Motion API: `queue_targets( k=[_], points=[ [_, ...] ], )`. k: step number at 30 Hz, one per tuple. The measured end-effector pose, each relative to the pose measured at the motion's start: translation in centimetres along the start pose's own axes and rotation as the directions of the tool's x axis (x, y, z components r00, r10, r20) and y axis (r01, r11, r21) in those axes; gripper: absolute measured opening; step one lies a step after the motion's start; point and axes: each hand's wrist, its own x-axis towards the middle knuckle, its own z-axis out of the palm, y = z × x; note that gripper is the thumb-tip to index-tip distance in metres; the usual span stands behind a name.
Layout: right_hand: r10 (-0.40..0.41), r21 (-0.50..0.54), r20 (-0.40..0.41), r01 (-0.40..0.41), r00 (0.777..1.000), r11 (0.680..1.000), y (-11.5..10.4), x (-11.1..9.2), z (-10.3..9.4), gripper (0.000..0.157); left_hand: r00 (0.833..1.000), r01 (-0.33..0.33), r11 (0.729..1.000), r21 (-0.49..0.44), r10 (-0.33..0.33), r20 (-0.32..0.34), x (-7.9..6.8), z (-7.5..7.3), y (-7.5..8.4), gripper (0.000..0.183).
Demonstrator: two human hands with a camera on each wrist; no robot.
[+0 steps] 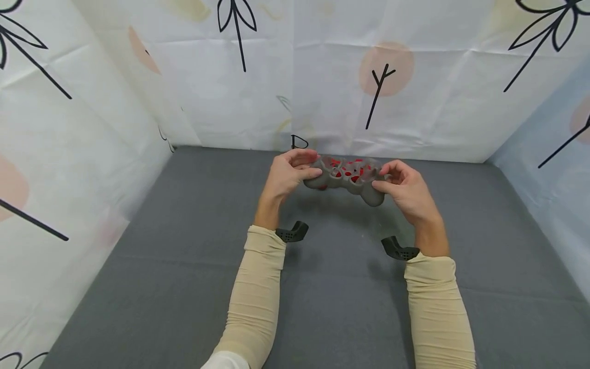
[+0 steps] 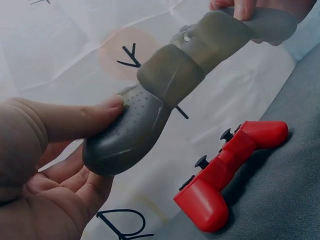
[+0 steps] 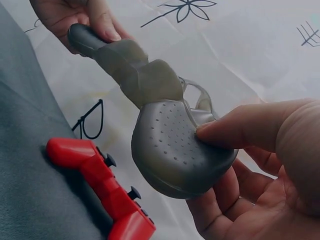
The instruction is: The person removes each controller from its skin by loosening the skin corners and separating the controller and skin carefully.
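A grey, semi-clear silicone controller cover is held up between both hands near the far side of the table. My left hand pinches one grip end of it between thumb and fingers. At the opposite grip end, my right hand pinches likewise, with the thumb on the dotted texture, as the right wrist view shows. Beneath and apart from the cover, a red game controller with black thumbsticks lies on the table. In the head view, its red shows through the cover's openings.
A dark grey cloth covers the table. White fabric walls printed with leaves and circles stand at the back and sides. A black wrist mount sits on the left wrist, another on the right.
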Motion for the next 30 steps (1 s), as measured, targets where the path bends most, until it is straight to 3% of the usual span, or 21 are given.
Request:
queue_targets(
  k=[6, 12, 19, 24, 30],
  points=[
    [0.036, 0.066, -0.004, -0.035, 0.999, 0.997, -0.1, -0.1, 0.0, 0.014, 0.992, 0.103, 0.993, 0.065, -0.107, 0.061, 0.1, -0.1, 0.1, 0.049],
    [0.115, 0.012, 0.006, -0.115, 0.993, 0.993, 0.9, 0.2, -0.3, 0.023, 0.962, 0.205, 0.954, 0.218, -0.238, 0.136, 0.2, 0.0, -0.3, 0.041],
    [0.274, -0.073, 0.046, -0.270, 0.961, 0.960, 3.8, 1.5, 0.0, 0.047, 0.938, 0.219, 0.884, 0.413, -0.307, 0.160, 0.5, 0.4, -1.3, 0.040],
    [0.318, -0.133, 0.063, -0.308, 0.946, 0.942, 4.8, 1.6, 0.1, 0.047, 0.915, 0.239, 0.851, 0.467, -0.359, 0.186, 0.8, 0.7, -2.1, 0.040],
    [0.353, -0.229, 0.107, -0.323, 0.930, 0.918, 4.5, 1.2, 0.2, 0.045, 0.881, 0.269, 0.817, 0.510, -0.422, 0.213, 0.8, 1.1, -2.5, 0.039]
  ],
)
